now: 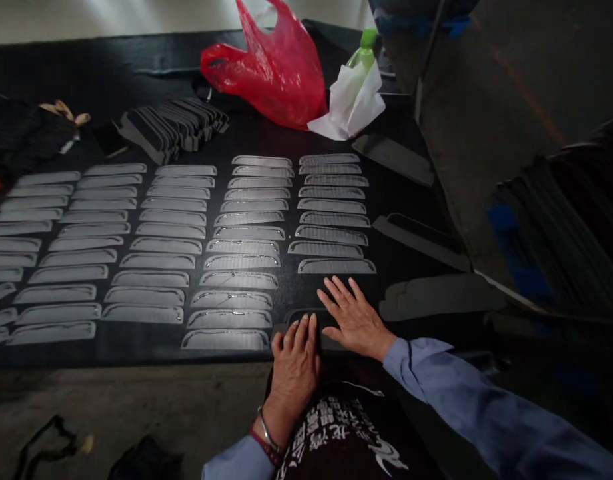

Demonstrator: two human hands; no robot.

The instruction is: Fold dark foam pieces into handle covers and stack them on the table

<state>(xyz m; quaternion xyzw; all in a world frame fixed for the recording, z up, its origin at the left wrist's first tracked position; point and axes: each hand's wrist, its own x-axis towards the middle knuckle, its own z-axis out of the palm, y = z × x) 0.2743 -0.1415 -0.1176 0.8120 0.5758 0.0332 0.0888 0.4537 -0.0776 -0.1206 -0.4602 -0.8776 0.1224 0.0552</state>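
The left hand's (295,363) fingers, loose and a bit bent, rest on a dark flat piece (330,342) on the black desk (141,345). The right hand's (359,323) fingers spread wide, gripping nothing. Gray strips (336,267) lie in rows beyond.

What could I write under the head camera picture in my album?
Left hand and right hand at a dark table with rows of gray strips and a red bag.

Looks dim overall, flares into glare on the black tabletop (287,288) and curved grey strips (242,247), sinks into shadow at right, and softens toward the edges.
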